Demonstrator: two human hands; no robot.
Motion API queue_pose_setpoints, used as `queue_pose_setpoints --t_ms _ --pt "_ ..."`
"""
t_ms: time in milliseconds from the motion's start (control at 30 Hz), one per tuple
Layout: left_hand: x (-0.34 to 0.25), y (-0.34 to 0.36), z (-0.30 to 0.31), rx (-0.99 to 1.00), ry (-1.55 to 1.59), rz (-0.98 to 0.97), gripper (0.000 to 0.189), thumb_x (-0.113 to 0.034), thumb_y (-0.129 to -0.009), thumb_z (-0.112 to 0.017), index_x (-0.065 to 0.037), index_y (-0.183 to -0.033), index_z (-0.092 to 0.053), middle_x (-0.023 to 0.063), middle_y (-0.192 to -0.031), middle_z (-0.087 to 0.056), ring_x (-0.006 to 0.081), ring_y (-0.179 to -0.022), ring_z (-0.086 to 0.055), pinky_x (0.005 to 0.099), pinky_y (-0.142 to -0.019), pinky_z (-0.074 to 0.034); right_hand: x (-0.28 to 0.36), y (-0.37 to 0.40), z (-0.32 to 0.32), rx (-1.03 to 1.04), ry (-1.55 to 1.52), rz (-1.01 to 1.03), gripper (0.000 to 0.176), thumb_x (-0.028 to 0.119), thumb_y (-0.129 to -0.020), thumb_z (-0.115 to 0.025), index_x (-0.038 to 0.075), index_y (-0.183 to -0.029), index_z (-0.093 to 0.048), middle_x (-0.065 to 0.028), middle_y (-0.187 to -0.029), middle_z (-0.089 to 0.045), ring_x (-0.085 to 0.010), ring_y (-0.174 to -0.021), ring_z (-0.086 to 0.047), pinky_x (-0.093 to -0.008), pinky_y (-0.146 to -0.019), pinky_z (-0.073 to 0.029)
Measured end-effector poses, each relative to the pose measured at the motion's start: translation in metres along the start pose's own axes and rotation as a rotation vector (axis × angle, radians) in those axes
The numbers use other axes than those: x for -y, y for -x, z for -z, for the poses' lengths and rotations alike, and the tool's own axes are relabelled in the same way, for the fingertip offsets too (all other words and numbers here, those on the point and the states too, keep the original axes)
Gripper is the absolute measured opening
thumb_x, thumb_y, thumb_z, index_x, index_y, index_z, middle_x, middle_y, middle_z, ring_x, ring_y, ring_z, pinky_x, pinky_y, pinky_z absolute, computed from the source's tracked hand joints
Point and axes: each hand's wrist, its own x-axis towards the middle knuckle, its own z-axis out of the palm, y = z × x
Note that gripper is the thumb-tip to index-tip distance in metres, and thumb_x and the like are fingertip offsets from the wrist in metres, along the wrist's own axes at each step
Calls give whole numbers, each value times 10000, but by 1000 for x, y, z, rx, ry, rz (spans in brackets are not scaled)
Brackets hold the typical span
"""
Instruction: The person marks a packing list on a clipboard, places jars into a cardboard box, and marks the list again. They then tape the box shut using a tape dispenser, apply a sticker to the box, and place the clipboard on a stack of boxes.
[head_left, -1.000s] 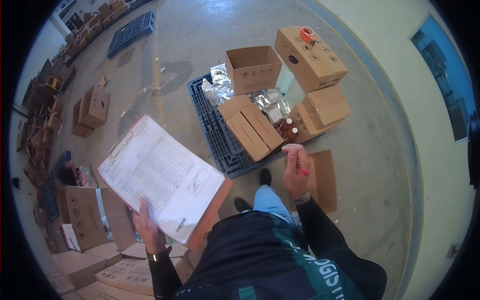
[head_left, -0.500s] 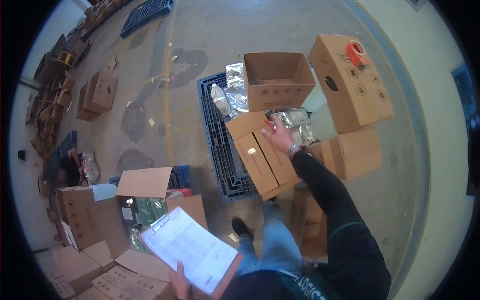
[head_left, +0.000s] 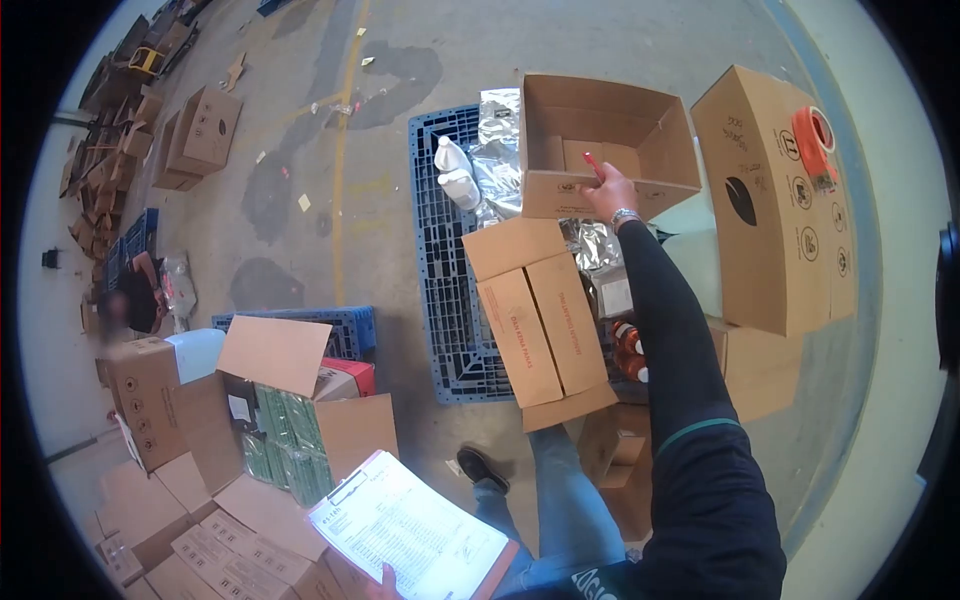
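My right hand [head_left: 612, 194] is closed around a red pen [head_left: 593, 163]. It is at the near wall of an open carton [head_left: 553, 192] whose bottom is bare. My left hand [head_left: 383, 586], low in view and partly cut off by the frame edge, grips a clipboard [head_left: 496, 573] carrying a printed sheet [head_left: 415, 525]. Between my hands, nearer to me, is a carton [head_left: 545, 330] with its two long flaps folded inward. Silver foil packs [head_left: 592, 245] and bottles of reddish-brown liquid [head_left: 628, 350] show beside it, partly behind my right arm.
A blue pallet [head_left: 432, 250] under the goods holds white bottles [head_left: 456, 175] at its left. At right stands a tall carton [head_left: 770, 210] with orange tape [head_left: 815, 145] on it. Left, an open carton [head_left: 355, 435] contains green packs [head_left: 290, 435]; a person [head_left: 135, 300] is behind.
My right hand with the pen has moved away from the flapped carton, forward to the open carton's near wall. The clipboard sits lower in view, and my view has shifted.
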Motion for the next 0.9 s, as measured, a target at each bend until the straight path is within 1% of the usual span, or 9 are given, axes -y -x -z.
queue_pose_setpoints --t_ms 100,233,267,300,333,400,567,767,900 --pt "-4 1 6 -68 33 75 503 -359 -1026 -610 97 -1236 -587 132 -1156 -664 210 -970 -608 352 -832 -505 45 43 45 7 -231 145 410 392 -747 -858 104 -973 -674 -133 -784 -699 -299 -769 -717 -418 -659 -551" --pt "46 -23 50 -41 -33 170 526 -372 -1028 -602 97 -1264 -563 136 -1198 -645 227 -1004 -597 376 -860 -505 87 155 81 219 -421 467 385 396 -774 -849 102 -830 -607 -117 -686 -659 -312 -622 -679 -396 -586 -545" --pt "44 -25 49 -65 -44 198 528 -372 -1028 -601 97 -1266 -561 137 -1200 -644 228 -1006 -596 378 -861 -506 85 187 77 254 -355 594 430 579 -823 -738 162 -885 -653 -93 -678 -670 -331 -619 -677 -406 -579 -551" --pt "42 -22 48 -88 -58 224 529 -373 -1029 -600 97 -1268 -559 138 -1201 -643 229 -1007 -596 380 -863 -506 103 220 98 415 -169 650 471 614 -842 -699 155 -851 -596 -100 -604 -624 -332 -583 -663 -416 -546 -534" --pt "40 -18 46 -114 -76 246 531 -374 -1029 -598 98 -1269 -557 139 -1203 -642 230 -1009 -595 382 -864 -507 100 254 79 426 -294 716 484 629 -860 -665 156 -867 -563 -102 -562 -587 -333 -569 -655 -435 -514 -510" --pt "40 -10 47 -155 -109 286 534 -375 -1030 -595 98 -1272 -554 141 -1206 -639 233 -1012 -593 386 -867 -508 113 288 79 666 -181 867 482 617 -873 -650 148 -890 -541 -107 -572 -587 -339 -576 -657 -456 -497 -493" --pt "46 -2 56 -258 -203 366 541 -379 -1033 -589 100 -1281 -545 146 -1213 -633 238 -1020 -589 397 -874 -511 129 327 -32 863 -163 1179 231 329 -864 -667 156 -973 -561 -123 -629 -612 -353 -606 -668 -466 -493 -494" --pt "67 -2 53 -219 -72 324 543 -383 -1037 -579 97 -1288 -541 149 -1211 -632 248 -1017 -589 404 -877 -515 117 352 -151 807 67 1232 112 247 -906 -587 145 -940 -618 -89 -643 -644 -315 -665 -718 -446 -536 -549" --pt "78 -1 50 -163 16 299 544 -385 -1039 -573 95 -1293 -539 151 -1207 -633 255 -1014 -590 408 -878 -519 71 371 -190 768 174 929 138 244 -914 -587 141 -975 -655 -142 -789 -679 -297 -734 -724 -443 -607 -564"
